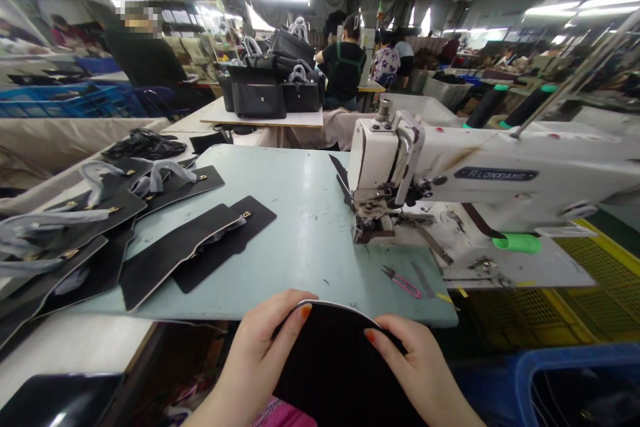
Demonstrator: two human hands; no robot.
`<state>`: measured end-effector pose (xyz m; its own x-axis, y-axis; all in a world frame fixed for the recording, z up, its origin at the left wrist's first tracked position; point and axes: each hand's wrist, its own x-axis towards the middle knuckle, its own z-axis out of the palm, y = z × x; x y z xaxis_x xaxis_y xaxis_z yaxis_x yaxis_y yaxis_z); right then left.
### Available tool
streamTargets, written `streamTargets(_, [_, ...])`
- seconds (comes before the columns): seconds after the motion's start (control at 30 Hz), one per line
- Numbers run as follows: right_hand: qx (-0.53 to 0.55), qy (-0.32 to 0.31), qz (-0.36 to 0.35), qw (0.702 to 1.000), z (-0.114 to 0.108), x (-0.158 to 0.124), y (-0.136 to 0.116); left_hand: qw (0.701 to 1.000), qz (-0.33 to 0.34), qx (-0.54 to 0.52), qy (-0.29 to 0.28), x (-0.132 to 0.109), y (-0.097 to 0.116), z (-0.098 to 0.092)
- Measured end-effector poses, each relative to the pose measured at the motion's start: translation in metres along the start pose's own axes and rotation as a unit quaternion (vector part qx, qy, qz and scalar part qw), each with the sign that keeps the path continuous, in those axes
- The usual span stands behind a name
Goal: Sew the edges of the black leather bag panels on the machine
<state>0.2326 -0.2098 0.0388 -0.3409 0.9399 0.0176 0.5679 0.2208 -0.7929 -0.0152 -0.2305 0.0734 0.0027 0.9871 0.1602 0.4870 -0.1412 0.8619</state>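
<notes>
Both my hands hold a black curved panel (335, 367) with a pale edge, just below the near edge of the pale green sewing table (300, 213). My left hand (260, 353) grips its upper left rim, fingers curled over the top. My right hand (415, 363) lies on its upper right side, fingers bent over the rim. A white sewing machine (450, 173) stands to the right, its needle head (370, 213) beyond the panel.
Several black cut panels with gold clasps (190, 247) lie stacked at the left. Pink thread snips (403, 282) rest near the machine base. Finished black bags (270, 87) sit on a far table, people work behind. A blue crate (575, 380) stands at lower right.
</notes>
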Motion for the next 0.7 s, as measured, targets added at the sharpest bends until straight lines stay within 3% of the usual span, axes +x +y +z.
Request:
streamTargets(0.1, [-0.021, -0.013, -0.038, 0.999, -0.001, 0.004, -0.009, 1.000, 0.001, -0.017, -0.007, 0.001, 0.000, -0.002])
streamTargets(0.27, [-0.069, -0.014, -0.180, 0.981, 0.015, 0.021, -0.046, 0.997, 0.019, -0.053, -0.048, -0.001, -0.001, 0.001])
streamTargets(0.4, [-0.096, 0.035, -0.253, 0.962, 0.035, 0.040, -0.065, 0.999, 0.043, -0.025, -0.006, -0.007, -0.003, -0.005])
streamTargets(0.53, [-0.097, 0.042, -0.277, 0.955, 0.037, 0.052, -0.050, 0.998, 0.012, 0.012, 0.060, -0.011, -0.006, -0.025])
streamTargets(0.7, [-0.105, 0.035, -0.215, 0.970, 0.033, 0.050, 0.004, 0.990, -0.057, 0.036, 0.123, -0.006, -0.023, -0.054])
